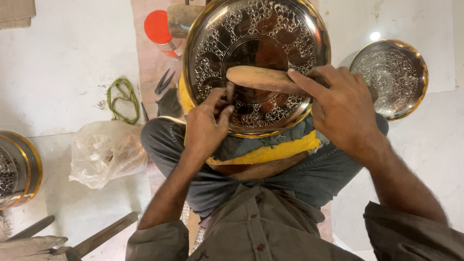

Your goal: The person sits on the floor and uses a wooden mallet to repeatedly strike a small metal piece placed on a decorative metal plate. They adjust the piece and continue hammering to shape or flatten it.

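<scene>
We record one round engraved metal plate, silver filigree centre with gilt rim, propped on our lap against a yellow-edged pad, our left hand pinching a small tool onto it, our right hand closed around a wooden mallet.

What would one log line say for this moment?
left hand: pinching small tool on engraved plate | right hand: gripping wooden mallet | plate: resting on lap | second plate: on floor
</scene>
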Motion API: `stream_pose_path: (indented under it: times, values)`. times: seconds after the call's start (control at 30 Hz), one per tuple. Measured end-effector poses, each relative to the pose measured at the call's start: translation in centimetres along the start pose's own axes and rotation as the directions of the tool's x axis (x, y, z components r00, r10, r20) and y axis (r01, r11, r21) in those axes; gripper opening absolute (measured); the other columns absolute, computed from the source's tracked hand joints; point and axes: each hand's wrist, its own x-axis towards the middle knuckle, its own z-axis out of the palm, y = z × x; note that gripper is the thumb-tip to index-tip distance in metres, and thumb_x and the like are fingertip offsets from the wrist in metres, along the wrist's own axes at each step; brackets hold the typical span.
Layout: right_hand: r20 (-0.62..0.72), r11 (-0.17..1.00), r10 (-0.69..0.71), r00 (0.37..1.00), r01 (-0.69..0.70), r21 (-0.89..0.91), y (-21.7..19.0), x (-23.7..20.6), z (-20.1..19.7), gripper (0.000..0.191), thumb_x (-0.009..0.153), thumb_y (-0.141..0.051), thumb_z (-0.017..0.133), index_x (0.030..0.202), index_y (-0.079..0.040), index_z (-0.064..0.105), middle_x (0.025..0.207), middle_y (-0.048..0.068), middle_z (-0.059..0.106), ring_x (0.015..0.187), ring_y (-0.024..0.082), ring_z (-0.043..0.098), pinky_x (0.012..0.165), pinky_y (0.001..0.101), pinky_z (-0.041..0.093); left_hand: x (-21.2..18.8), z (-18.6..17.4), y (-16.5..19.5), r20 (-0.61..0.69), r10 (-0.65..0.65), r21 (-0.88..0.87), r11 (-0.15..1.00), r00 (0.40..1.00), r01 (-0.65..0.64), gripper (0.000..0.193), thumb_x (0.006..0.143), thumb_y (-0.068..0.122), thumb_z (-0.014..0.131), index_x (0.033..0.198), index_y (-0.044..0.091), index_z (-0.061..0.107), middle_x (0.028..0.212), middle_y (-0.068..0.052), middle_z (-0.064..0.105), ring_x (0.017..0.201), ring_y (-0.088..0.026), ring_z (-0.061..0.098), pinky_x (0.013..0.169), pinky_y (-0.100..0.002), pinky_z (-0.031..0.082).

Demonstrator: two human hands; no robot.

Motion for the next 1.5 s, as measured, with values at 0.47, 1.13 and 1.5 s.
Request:
stream_pose_path:
  times: [0.47, 1.13, 1.5]
  values:
    - [-0.043, 0.992, -0.079, 0.996, 0.074, -0.101, -0.5, 1.3, -0.3, 0.053, 0.096, -0.002, 0.068, 0.148, -0.011, 0.065, 0.125, 0.014, 0.065, 0.109, 0.028, 0.063, 0.095, 0.0481, 0.051, -1.2, 0.9, 0.0, -0.142, 0.05, 0.029, 0.999, 0.989, -0.047, 0.028, 0.095, 0.005, 0.072, 0.121, 0.005, 0.06, 0.093, -0.018, 0.077, 0.086, -0.026, 0.08, 0.067, -0.036, 0.061]
    - [-0.06, 0.994, 0.079, 0.995, -0.074, 0.075, -0.4, -2.0, 0.9, 0.064, 0.089, 0.003, 0.066, 0.151, -0.012, 0.062, 0.125, 0.012, 0.064, 0.113, 0.031, 0.062, 0.098, 0.0474, 0.05, 1.1, -0.8, -0.2, 0.131, 0.219, -0.109, 0.973, 0.967, -0.206, 0.035, 0.093, -0.002, 0.069, 0.126, 0.005, 0.061, 0.121, -0.014, 0.076, 0.11, -0.022, 0.077, 0.088, -0.033, 0.061]
    - [-0.104, 0.985, 0.03, 0.994, -0.012, 0.174, 0.6, -1.4, 1.2, 0.062, 0.091, 0.002, 0.071, 0.149, -0.017, 0.06, 0.128, 0.016, 0.066, 0.114, 0.031, 0.064, 0.102, 0.0468, 0.053, 1.6, -0.7, -0.3, 0.217, 0.159, -0.078, 0.986, 0.963, -0.145, 0.045, 0.092, -0.004, 0.064, 0.134, 0.011, 0.062, 0.107, -0.015, 0.078, 0.098, -0.02, 0.08, 0.078, -0.031, 0.064]
